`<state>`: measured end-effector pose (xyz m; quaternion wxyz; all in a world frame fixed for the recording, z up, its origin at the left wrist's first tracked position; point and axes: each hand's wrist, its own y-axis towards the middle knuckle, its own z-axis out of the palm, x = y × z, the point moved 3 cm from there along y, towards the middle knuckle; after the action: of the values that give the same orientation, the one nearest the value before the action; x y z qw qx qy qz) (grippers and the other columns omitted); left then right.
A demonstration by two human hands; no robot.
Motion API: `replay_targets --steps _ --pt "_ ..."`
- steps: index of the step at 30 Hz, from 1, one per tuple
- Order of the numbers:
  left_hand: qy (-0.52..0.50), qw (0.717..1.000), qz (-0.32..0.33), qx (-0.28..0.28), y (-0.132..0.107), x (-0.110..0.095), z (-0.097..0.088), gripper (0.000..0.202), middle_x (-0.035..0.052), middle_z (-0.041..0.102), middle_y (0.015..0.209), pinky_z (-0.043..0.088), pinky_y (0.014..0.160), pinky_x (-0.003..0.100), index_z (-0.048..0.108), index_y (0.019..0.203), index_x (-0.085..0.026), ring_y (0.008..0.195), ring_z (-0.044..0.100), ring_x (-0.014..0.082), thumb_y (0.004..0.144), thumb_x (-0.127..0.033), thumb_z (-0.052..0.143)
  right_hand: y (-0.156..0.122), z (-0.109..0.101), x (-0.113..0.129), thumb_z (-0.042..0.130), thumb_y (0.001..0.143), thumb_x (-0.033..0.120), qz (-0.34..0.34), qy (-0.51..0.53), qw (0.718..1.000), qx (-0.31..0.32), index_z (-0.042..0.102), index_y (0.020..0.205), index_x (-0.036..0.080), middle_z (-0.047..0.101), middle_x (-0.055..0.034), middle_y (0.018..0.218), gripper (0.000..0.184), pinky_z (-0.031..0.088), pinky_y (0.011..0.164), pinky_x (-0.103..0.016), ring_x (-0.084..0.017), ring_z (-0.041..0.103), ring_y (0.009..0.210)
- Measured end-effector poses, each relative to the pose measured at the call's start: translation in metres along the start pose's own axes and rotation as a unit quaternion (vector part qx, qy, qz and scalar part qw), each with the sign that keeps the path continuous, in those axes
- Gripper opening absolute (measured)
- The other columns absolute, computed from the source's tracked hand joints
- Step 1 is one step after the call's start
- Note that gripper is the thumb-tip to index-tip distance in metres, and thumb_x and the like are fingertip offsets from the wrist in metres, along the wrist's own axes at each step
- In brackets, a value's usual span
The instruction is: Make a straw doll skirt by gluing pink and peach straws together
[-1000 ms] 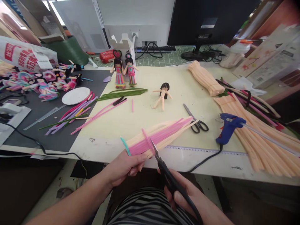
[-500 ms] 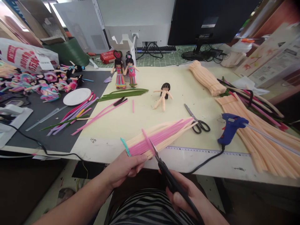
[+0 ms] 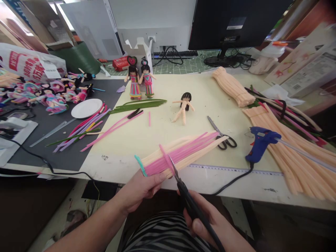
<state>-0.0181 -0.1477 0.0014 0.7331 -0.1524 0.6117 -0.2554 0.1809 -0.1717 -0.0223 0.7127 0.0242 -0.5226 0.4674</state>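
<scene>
My left hand [image 3: 147,189] is closed on a flat bundle of pink and peach pipe cleaners [image 3: 183,152], held above the table's front edge. A turquoise strip [image 3: 140,165] runs across the bundle's left end. A short pink pipe cleaner [image 3: 166,156] lies crosswise over the bundle. In my right hand [image 3: 207,220] are black-handled scissors [image 3: 183,189], their blades pointing up and left at the bundle, close to the crosswise piece. Whether the blades touch it, I cannot tell. My right fingers are partly hidden behind the handles.
A bare pipe-cleaner doll [image 3: 184,108] lies mid-table; two dressed dolls [image 3: 140,78] stand behind. Second scissors [image 3: 220,133] lie beyond the bundle's right end. A blue glue gun [image 3: 261,143] with a cord rests at right beside peach pipe cleaners [image 3: 288,157]. Loose pipe cleaners [image 3: 81,131] lie left.
The bundle's right end has fanned slightly, with a peach strand reaching further right over the second scissors. My hands and the held scissors have barely moved.
</scene>
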Motion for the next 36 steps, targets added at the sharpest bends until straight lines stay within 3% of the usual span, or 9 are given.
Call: replay_targets --steps 6,11,17,23,36 --pt "0.010 1.000 -0.006 -0.001 0.000 0.000 0.000 0.041 -0.0093 0.029 0.043 0.009 0.041 0.021 0.046 0.062 -0.016 0.041 0.019 0.0040 0.080 -0.049 0.062 -0.001 -0.002 0.000 0.067 0.072 0.060 0.017 -0.022 1.000 0.015 0.037 0.138 0.018 0.047 0.0017 0.075 0.084 0.026 0.054 -0.024 -0.010 0.037 0.062" --pt "0.004 1.000 -0.004 0.000 -0.001 0.000 0.001 0.042 -0.0091 0.028 0.042 0.008 0.042 0.022 0.046 0.061 -0.017 0.041 0.019 0.0047 0.080 -0.050 0.063 -0.003 0.003 0.010 0.068 0.068 0.064 0.030 -0.050 0.998 -0.009 0.039 0.136 0.018 0.048 0.0012 0.076 0.088 0.029 0.054 -0.024 -0.011 0.037 0.063" --pt "0.006 1.000 -0.003 -0.008 -0.001 -0.001 0.002 0.045 -0.0088 0.029 0.041 0.009 0.041 0.022 0.043 0.057 -0.017 0.040 0.020 0.0042 0.080 -0.050 0.062 -0.007 0.005 0.013 0.072 0.070 0.055 0.062 -0.041 0.997 -0.022 0.042 0.135 0.021 0.051 -0.0002 0.085 0.079 0.036 0.065 -0.025 -0.013 0.043 0.071" --pt "0.004 1.000 -0.009 -0.007 -0.001 0.000 0.002 0.041 -0.0090 0.029 0.042 0.008 0.041 0.021 0.047 0.062 -0.016 0.040 0.018 0.0036 0.080 -0.049 0.063 -0.005 0.003 0.009 0.071 0.069 0.059 0.029 -0.023 0.999 0.014 0.042 0.136 0.022 0.052 -0.0014 0.086 0.082 0.035 0.064 -0.026 -0.013 0.043 0.070" --pt "0.017 1.000 -0.004 -0.002 -0.001 -0.002 0.003 0.047 -0.0083 0.030 0.042 0.009 0.042 0.023 0.042 0.056 -0.017 0.041 0.021 0.0046 0.079 -0.052 0.063 -0.002 0.001 0.002 0.072 0.067 0.059 0.025 -0.005 1.000 -0.002 0.040 0.138 0.023 0.050 0.0007 0.081 0.085 0.036 0.064 -0.025 -0.011 0.042 0.067"
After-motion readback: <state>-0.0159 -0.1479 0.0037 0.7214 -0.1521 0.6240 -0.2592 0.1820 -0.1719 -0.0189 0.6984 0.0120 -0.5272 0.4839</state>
